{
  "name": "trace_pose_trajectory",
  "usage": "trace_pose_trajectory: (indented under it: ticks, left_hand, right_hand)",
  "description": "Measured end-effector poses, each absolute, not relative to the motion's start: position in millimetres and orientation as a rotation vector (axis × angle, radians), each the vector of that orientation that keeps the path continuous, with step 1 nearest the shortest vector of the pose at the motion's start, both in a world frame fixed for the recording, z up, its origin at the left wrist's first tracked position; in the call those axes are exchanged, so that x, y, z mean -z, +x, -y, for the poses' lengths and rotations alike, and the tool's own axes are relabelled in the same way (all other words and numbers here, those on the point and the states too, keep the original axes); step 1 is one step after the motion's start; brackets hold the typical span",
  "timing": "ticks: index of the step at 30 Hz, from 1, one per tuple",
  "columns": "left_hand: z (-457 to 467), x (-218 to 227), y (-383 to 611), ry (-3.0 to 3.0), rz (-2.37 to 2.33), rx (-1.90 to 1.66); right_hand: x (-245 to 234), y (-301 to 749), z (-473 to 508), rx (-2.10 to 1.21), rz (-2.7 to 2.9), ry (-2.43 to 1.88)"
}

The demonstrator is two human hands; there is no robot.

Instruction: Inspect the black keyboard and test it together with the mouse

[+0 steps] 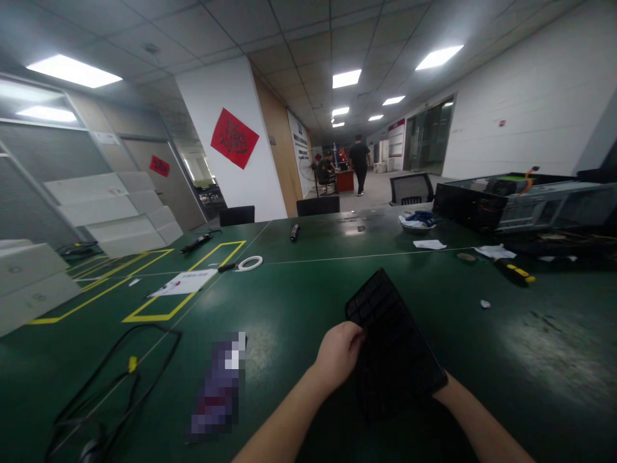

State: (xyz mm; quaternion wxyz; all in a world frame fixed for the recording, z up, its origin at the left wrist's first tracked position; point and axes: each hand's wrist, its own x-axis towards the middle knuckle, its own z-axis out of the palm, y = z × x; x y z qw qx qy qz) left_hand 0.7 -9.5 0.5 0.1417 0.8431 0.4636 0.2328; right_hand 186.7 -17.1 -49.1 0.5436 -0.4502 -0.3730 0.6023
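Note:
A black tray-like piece (398, 341), thin and marked with a grid of rectangular cells, is held tilted above the green table (299, 302). What exactly it is cannot be made out in the dark. My left hand (338, 352) is closed at its left edge, with the thumb and fingers curled in against the gridded side. Behind the lower right corner, only the wrist and a bit of my right hand (441, 389) show. It supports the piece from there, its fingers hidden.
Left lie a blurred purple packet (216, 389), a looped black cable (120, 386), a paper sheet (186, 283) and a white ring (250, 263). To the right are a yellow-black screwdriver (515, 272), a bowl (417, 222) and an open computer case (525, 202). People are far back.

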Motion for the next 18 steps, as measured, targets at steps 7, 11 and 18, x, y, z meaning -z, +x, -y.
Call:
trace_pose_trajectory:
  ticks: [7,11,18]
  left_hand:
    - [7,4,5,2.202,-1.316,-0.875]
    - [10,3,2,2.183,-1.210,-0.960]
    - [7,5,4,2.106,-1.168,-1.069]
  right_hand:
    - [54,188,16,-1.510,0.807,-1.029]
    - [57,189,13,-1.514,0.818,-1.029]
    - [59,191,13,-1.476,0.856,-1.088]
